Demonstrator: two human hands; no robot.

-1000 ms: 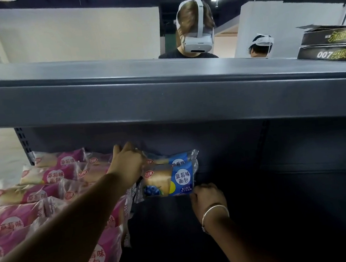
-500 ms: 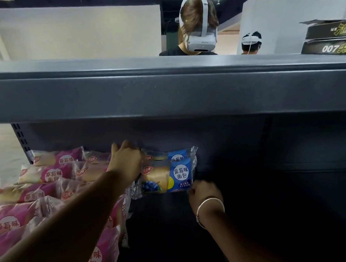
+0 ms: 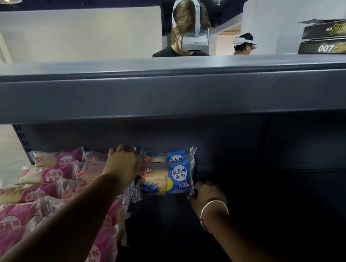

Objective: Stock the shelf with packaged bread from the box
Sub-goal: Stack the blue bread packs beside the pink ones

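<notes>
Two blue packs of bread lie stacked on the dark shelf, the front blue pack (image 3: 169, 179) resting on the rear blue pack (image 3: 170, 156). My left hand (image 3: 122, 165) grips the left end of the blue packs with curled fingers. At the front pack's lower right corner, my right hand (image 3: 206, 195), with a bangle on its wrist, pinches the wrapper. Rows of pink packs of bread (image 3: 49, 174) fill the shelf to the left. The box is not in view.
The dark shelf (image 3: 260, 185) stretches to the right of the blue packs. An upper shelf board (image 3: 163, 89) overhangs the work area. Two dark flat boxes (image 3: 332, 41) sit on top at right. Two persons wearing headsets stand behind the shelving.
Both hands have stayed on the blue packs; the packs and hands sit slightly higher and closer in the view. The persons behind have shifted a little.
</notes>
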